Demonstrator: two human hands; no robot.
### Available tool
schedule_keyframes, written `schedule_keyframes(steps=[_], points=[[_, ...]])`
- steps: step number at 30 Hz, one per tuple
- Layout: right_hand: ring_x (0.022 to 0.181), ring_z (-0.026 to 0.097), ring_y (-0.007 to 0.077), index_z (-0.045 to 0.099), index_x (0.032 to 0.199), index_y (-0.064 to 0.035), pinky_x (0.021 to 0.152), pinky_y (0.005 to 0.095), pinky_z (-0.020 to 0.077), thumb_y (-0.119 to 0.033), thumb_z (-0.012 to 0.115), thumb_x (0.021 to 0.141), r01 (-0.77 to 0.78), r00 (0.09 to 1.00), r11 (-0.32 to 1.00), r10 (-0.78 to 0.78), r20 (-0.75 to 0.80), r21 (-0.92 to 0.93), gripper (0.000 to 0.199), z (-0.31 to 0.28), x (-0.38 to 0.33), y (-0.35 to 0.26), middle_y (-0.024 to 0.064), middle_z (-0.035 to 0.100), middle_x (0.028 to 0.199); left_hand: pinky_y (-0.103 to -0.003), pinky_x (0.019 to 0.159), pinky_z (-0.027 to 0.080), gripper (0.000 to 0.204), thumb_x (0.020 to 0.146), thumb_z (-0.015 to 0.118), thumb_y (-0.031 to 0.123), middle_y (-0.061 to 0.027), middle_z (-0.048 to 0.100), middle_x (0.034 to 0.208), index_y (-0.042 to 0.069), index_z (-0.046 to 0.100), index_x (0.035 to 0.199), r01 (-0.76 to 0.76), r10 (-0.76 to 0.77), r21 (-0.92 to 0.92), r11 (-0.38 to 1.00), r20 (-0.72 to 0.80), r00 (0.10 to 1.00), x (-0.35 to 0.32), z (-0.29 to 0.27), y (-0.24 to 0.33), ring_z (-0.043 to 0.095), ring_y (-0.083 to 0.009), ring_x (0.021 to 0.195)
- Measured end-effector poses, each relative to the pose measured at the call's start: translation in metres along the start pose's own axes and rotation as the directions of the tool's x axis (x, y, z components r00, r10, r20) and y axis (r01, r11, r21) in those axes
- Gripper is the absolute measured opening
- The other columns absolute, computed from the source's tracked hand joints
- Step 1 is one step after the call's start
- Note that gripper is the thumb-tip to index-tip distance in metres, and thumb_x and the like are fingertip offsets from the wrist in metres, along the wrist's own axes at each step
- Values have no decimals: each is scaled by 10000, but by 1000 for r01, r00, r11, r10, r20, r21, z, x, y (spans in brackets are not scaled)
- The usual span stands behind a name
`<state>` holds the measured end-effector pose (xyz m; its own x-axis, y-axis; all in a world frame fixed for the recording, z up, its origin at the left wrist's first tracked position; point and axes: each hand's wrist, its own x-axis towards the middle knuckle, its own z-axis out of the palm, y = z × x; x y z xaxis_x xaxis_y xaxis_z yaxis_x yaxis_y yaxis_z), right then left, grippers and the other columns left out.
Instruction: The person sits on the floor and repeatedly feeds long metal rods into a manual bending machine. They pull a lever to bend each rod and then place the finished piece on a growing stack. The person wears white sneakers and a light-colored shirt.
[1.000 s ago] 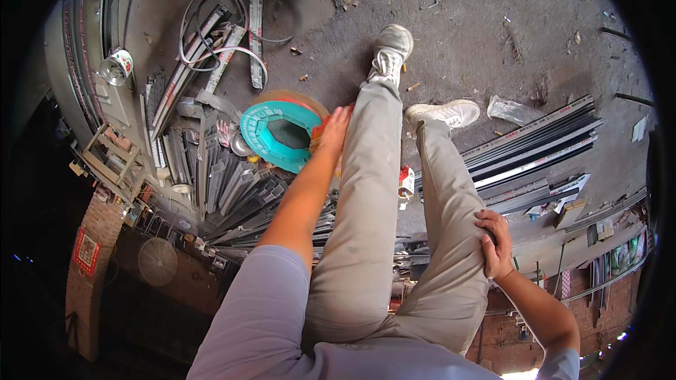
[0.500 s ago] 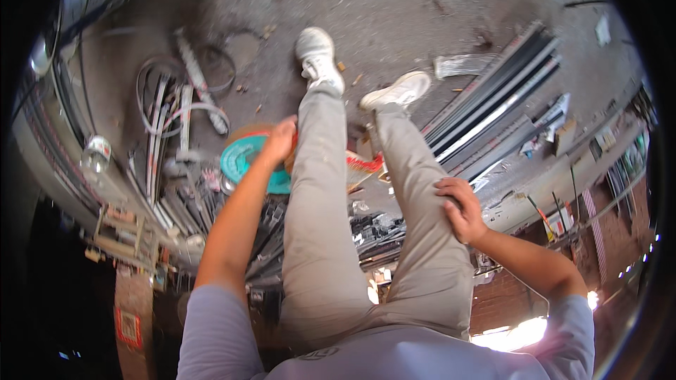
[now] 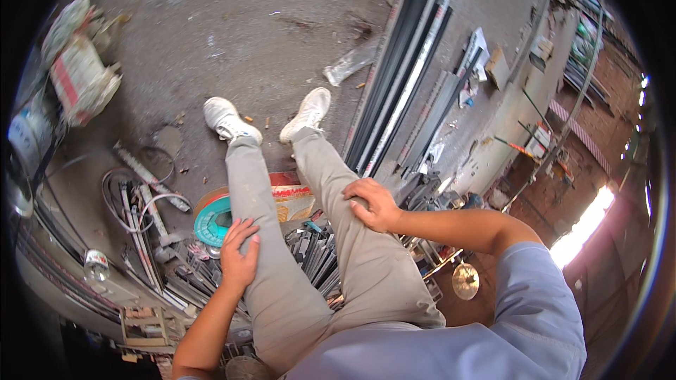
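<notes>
I look down at my own legs in beige trousers and white shoes on a dirty concrete floor. My left hand rests flat on my left knee, fingers spread, holding nothing. My right hand lies on my right thigh, fingers loosely curved, also holding nothing. A teal spool of wire lies on the floor just left of my left leg, close to my left hand. A red and tan box sits between my legs.
Long dark metal bars lie to the right of my feet. Short metal pieces are piled under my legs. Cables and tools lie at the left, a can beside them. Sacks sit at far left.
My left hand has come off the teal spool and now rests on my left knee. The view has swung, so the metal bars sit higher and my feet nearer the middle.
</notes>
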<state>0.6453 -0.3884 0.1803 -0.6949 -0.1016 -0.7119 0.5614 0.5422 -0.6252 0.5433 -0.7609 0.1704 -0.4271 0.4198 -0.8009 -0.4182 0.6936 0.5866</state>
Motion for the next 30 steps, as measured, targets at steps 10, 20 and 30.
schedule_keyframes(steps=[10, 20, 30], points=[[1098, 612, 338, 648, 1028, -62, 1000, 437, 468, -111, 615, 869, 9, 987, 978, 24, -157, 207, 169, 16, -29, 27, 111, 672, 1126, -453, 1121, 418, 230, 914, 629, 89, -172, 723, 1204, 6, 736, 1101, -58, 48, 153, 987, 71, 996, 25, -6, 27, 591, -371, 1283], [1120, 601, 352, 650, 1033, -59, 987, 447, 465, -95, 619, 850, 102, 969, 969, -45, -242, 227, 189, 18, -54, 51, 122, 664, 1137, -458, 1071, 456, 218, 898, 626, 92, -177, 716, 1158, 9, 712, 1080, -118, 99, 299, 947, 79, 992, 38, -14, 37, 617, -396, 1215], [1068, 630, 338, 668, 967, -75, 977, 444, 459, -104, 623, 811, 278, 956, 911, -230, -184, 306, 165, 13, -22, 38, 83, 679, 1132, -458, 1086, 438, 217, 892, 602, 67, -175, 706, 1184, -16, 691, 1072, -128, 82, 369, 921, 139, 987, 52, -20, 55, 608, -386, 1231]])
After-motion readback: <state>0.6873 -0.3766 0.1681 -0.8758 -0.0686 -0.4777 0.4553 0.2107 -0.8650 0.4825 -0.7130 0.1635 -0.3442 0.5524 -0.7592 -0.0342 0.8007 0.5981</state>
